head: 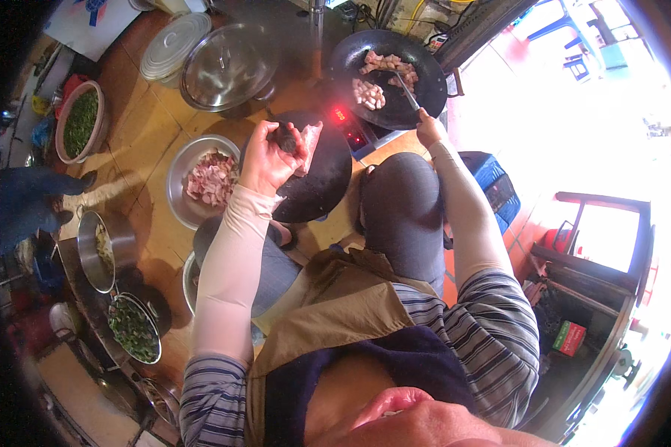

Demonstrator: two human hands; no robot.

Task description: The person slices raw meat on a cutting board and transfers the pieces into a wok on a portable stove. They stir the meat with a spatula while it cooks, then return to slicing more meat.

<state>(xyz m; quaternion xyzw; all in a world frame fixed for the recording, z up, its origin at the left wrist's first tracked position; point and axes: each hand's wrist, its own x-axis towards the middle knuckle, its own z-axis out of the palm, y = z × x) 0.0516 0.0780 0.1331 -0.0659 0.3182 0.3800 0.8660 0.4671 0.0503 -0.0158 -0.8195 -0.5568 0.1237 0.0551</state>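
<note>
My left hand (271,159) is closed around a dark, round-ended handle (286,138). Whatever extends below it is hidden by the hand. Right beside those fingers, a strip of raw meat (311,146) rests over a dark round chopping board (324,193). My right hand (430,131) grips a metal spatula (409,94), its far end among meat chunks (391,64) in a black wok (377,114). Another clump of paler chunks (369,94) sits apart in the wok. Left of the board, a steel basin (174,184) holds cut raw meat (209,179).
Under the wok is an induction cooker (358,139) with a lit red display. Farther left are a lidded pot (223,67), a tub of chopped greens (80,123), a steel pot (126,251) and a colander of greens (134,329). Another person's leg (28,195) stands at far left.
</note>
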